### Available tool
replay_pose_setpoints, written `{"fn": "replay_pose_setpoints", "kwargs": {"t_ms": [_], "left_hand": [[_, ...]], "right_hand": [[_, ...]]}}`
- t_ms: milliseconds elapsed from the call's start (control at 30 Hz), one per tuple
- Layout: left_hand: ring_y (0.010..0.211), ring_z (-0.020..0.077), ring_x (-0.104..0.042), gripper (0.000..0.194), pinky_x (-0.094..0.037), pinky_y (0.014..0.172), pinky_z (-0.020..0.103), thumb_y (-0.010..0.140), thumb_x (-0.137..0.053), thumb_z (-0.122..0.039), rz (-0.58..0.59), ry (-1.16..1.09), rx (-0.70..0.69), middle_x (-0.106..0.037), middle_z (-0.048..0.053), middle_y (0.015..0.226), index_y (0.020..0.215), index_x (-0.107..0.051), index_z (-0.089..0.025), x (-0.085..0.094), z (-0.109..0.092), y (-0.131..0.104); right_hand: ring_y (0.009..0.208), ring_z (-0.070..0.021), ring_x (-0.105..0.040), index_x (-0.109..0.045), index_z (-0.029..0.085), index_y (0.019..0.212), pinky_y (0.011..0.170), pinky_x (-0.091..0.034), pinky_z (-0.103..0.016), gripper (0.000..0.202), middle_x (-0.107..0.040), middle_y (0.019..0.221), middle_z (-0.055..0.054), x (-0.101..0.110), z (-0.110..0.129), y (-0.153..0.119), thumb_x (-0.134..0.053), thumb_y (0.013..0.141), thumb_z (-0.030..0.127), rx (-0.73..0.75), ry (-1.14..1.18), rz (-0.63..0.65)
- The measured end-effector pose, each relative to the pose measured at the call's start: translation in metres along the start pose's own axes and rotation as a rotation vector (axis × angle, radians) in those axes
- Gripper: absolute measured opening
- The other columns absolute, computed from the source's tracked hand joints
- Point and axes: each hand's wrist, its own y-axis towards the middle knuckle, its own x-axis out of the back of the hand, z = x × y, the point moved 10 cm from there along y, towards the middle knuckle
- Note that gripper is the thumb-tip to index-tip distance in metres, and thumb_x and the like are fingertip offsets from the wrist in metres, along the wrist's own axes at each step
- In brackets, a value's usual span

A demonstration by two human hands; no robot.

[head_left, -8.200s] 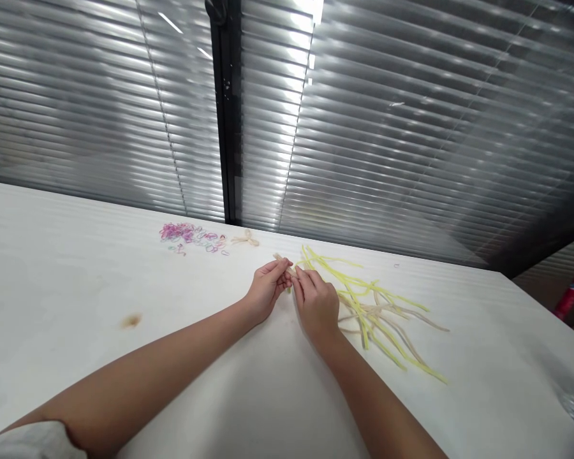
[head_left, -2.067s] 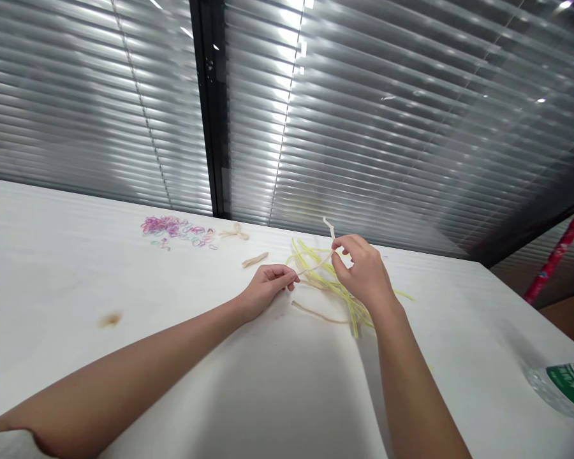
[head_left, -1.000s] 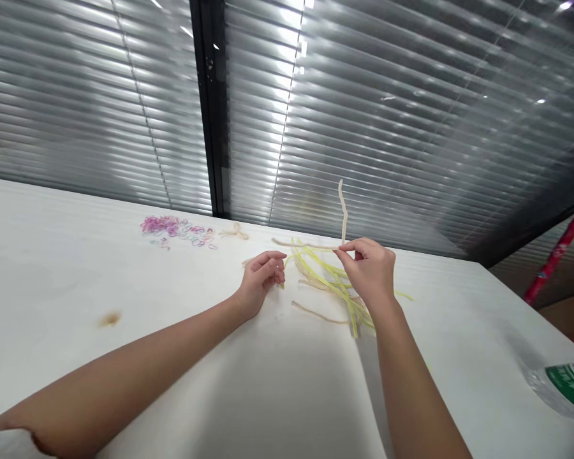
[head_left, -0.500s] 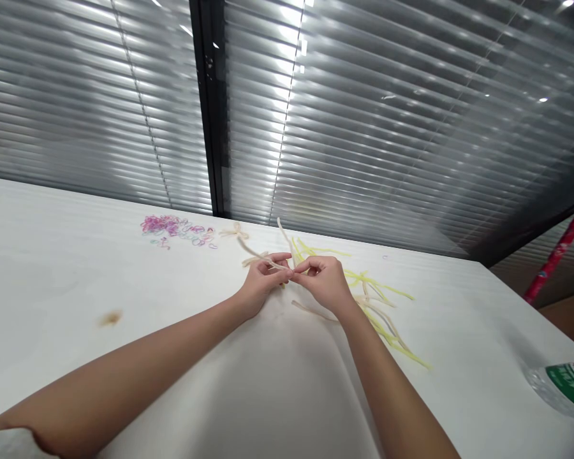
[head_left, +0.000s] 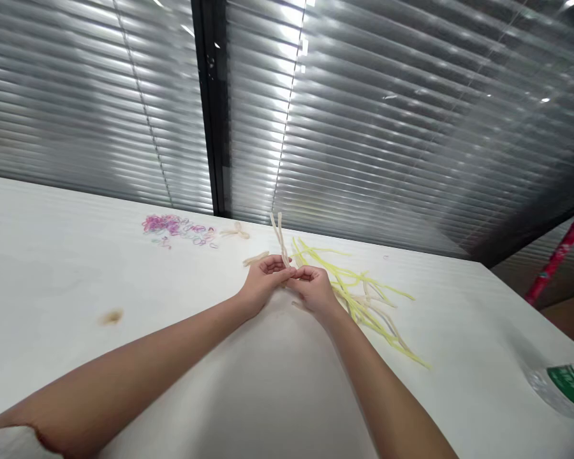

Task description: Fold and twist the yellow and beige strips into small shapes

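Slatted blinds (head_left: 373, 127) filled the upper half of the frame, behind our white table (head_left: 182, 280). Near the centre, our left hand (head_left: 268, 282) pinched a beige strip (head_left: 283, 250), two lengths of which rose side by side above the grip; its lower part was hidden from us. Our right hand (head_left: 313, 290) met the left one there, closed up beside the base of the strip, though we could not tell whether it gripped the strip as well. Just beyond the left hand lay a folded beige bundle (head_left: 256, 258), and farther left a looped beige piece (head_left: 239, 231) and a heap of pink and purple bands (head_left: 166, 224). Right of centre, loose yellow and beige strips (head_left: 349, 299) sprawled beside our right hand. At the lower right edge, we saw a clear, green-labelled bottle (head_left: 571, 382).
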Motion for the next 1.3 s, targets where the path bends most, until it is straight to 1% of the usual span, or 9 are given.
{"fn": "replay_pose_setpoints", "kwargs": {"t_ms": [133,267,367,533,800,900,1033,1300], "left_hand": [[0.070,0.0124,-0.059,0.027,-0.044,0.068,0.025,0.061,-0.082,-0.027,-0.021,-0.015,0.014,-0.065,0.001,0.072,0.079,-0.066,-0.015,0.003,0.002,0.001],[0.073,0.0112,-0.059,0.024,-0.044,0.071,0.024,0.062,-0.081,-0.024,-0.033,-0.071,-0.005,-0.064,0.000,0.075,0.077,-0.065,-0.015,0.004,0.001,0.001],[0.074,0.0109,-0.059,0.022,-0.044,0.072,0.025,0.064,-0.080,-0.024,-0.027,-0.091,-0.018,-0.064,0.000,0.075,0.076,-0.065,-0.015,0.004,0.000,0.001],[0.074,0.0138,-0.060,0.026,-0.045,0.070,0.028,0.064,-0.080,-0.026,-0.033,-0.074,-0.007,-0.065,0.003,0.078,0.080,-0.064,-0.014,0.006,0.003,0.002],[0.070,0.0146,-0.062,0.024,-0.046,0.069,0.029,0.065,-0.080,-0.025,-0.022,-0.047,-0.030,-0.065,0.002,0.071,0.079,-0.064,-0.014,0.006,0.002,0.002],[0.067,0.0150,-0.062,0.023,-0.046,0.066,0.029,0.064,-0.080,-0.025,-0.018,-0.047,-0.031,-0.065,0.002,0.068,0.076,-0.064,-0.014,0.005,0.002,0.002],[0.064,0.0130,-0.060,0.021,-0.046,0.064,0.027,0.064,-0.080,-0.024,-0.010,-0.058,-0.035,-0.065,0.001,0.067,0.072,-0.064,-0.014,0.004,0.000,0.002],[0.065,0.0125,-0.059,0.019,-0.045,0.064,0.026,0.064,-0.080,-0.025,-0.006,-0.059,-0.038,-0.065,0.002,0.068,0.069,-0.065,-0.014,0.004,0.000,0.002]], "right_hand": [[0.043,-0.0034,-0.036,-0.062,0.015,0.063,0.043,-0.028,-0.021,0.033,-0.056,0.054,0.005,0.000,-0.002,0.000,-0.084,0.051,0.037,-0.025,0.023,-0.019],[0.039,-0.0027,-0.032,-0.062,0.016,0.065,0.038,-0.023,-0.021,0.033,-0.054,0.051,0.007,0.001,-0.001,-0.002,-0.084,0.051,0.037,-0.056,0.041,-0.038],[0.037,-0.0026,-0.034,-0.061,0.017,0.070,0.035,-0.023,-0.020,0.034,-0.058,0.055,0.007,0.001,0.001,-0.003,-0.084,0.052,0.035,-0.048,0.067,-0.028],[0.033,-0.0020,-0.035,-0.063,0.018,0.083,0.032,-0.023,-0.019,0.039,-0.065,0.063,0.005,-0.001,-0.002,-0.002,-0.083,0.055,0.035,-0.058,0.068,0.007],[0.034,-0.0027,-0.034,-0.067,0.016,0.074,0.033,-0.021,-0.020,0.032,-0.058,0.050,0.006,-0.004,-0.010,0.002,-0.082,0.056,0.037,-0.081,0.060,0.034],[0.035,-0.0027,-0.035,-0.067,0.016,0.072,0.033,-0.021,-0.020,0.030,-0.057,0.050,0.006,-0.004,-0.010,0.002,-0.081,0.057,0.037,-0.069,0.052,0.042],[0.035,-0.0026,-0.035,-0.067,0.016,0.071,0.034,-0.022,-0.020,0.028,-0.057,0.051,0.006,-0.004,-0.009,0.002,-0.081,0.058,0.037,-0.065,0.045,0.048],[0.034,-0.0033,-0.035,-0.067,0.017,0.067,0.034,-0.021,-0.021,0.027,-0.055,0.048,0.006,-0.005,-0.006,0.000,-0.080,0.057,0.039,-0.073,0.015,0.054]]}}
